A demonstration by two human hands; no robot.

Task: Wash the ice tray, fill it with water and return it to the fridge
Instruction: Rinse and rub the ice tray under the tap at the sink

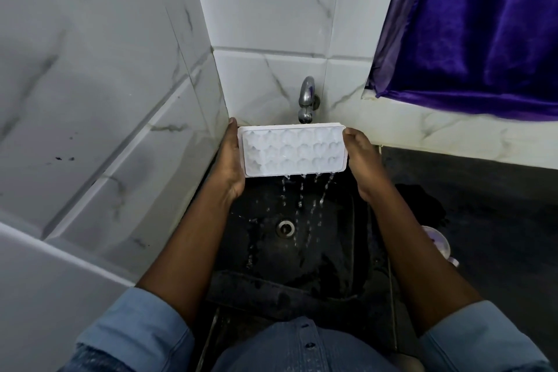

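White ice tray (292, 149): held tilted just below the tap (306, 100), over the dark sink (332, 257); water streams off its lower edge. Left hand (231, 160): grips the tray's left end. Right hand (363, 160): grips the right end. Purple curtain (471, 30): upper right, above the dark bench (489, 190).

Clearance around the tap (306, 100)
An ice tray (293, 149) sits just under the tap, blocking it; tiled wall (120, 130) crowds the tap's left; passage remains below over the sink basin (259, 254) and rightward above the counter (483, 190).
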